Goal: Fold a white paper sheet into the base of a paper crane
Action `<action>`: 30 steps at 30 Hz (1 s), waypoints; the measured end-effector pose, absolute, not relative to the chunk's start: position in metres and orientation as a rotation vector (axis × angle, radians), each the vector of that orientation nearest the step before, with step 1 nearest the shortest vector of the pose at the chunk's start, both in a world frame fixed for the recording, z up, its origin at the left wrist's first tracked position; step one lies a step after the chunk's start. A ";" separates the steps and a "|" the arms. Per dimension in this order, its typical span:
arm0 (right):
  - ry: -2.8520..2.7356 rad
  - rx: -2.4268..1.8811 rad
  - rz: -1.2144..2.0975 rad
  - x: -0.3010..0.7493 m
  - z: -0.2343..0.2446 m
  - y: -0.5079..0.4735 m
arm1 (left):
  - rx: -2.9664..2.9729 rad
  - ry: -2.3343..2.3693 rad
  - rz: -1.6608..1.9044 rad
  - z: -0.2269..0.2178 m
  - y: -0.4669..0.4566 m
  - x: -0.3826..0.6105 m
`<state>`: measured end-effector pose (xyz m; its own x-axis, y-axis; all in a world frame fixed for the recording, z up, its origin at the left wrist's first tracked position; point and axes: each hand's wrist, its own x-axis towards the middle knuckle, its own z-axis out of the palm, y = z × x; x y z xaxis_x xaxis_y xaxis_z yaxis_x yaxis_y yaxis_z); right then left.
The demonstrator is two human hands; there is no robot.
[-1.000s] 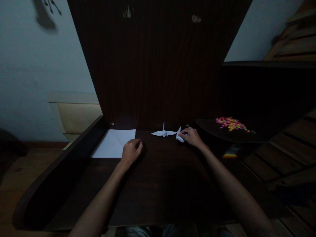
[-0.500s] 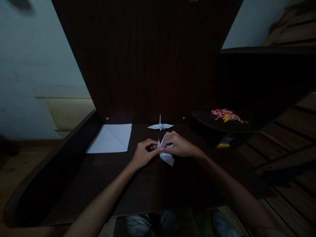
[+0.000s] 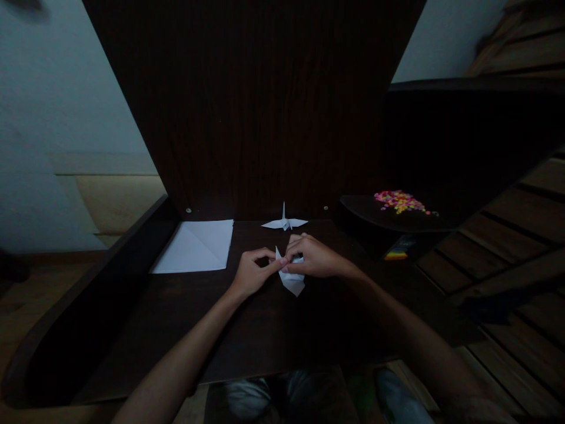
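Note:
Between my two hands is a partly folded white paper crane (image 3: 293,285), held just over the dark wooden desk (image 3: 251,335). My left hand (image 3: 256,271) pinches its left side with thumb and fingers. From the right, my right hand (image 3: 311,256) grips it too, and the two thumbs meet at its middle. One pointed tip sticks up beside my left fingers; the rest of the upper part is hidden by my right hand. Just behind stands a finished white paper crane (image 3: 285,224) with its wings spread.
A stack of white square paper (image 3: 194,246) lies at the desk's left. On a raised corner shelf (image 3: 366,207) to the right is a pile of small colourful pieces (image 3: 402,201). Under that shelf shows a rainbow-striped item (image 3: 396,256). A dark side panel (image 3: 88,318) borders the left.
The held paper has turned slightly between my fingers, and my right fingers have closed in over its upper points. The whole view has shifted a little.

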<state>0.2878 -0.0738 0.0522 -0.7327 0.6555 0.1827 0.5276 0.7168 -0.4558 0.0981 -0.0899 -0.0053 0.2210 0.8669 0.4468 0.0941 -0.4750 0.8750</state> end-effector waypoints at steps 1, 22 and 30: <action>-2.594 -0.923 0.539 0.287 0.053 -0.074 | 1.743 0.914 1.335 -0.005 -0.090 0.098; -2.539 -0.901 0.666 0.283 0.052 -0.070 | 1.643 0.862 1.424 -0.009 -0.085 0.097; -2.537 -1.025 0.674 0.280 0.043 -0.071 | 1.536 0.900 1.448 -0.014 -0.081 0.095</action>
<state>0.2804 -0.0714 0.0430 -0.6901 0.7142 0.1168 0.5620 0.6306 -0.5352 0.0952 -0.0805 -0.0136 0.0825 0.9092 0.4081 -0.0365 -0.4064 0.9130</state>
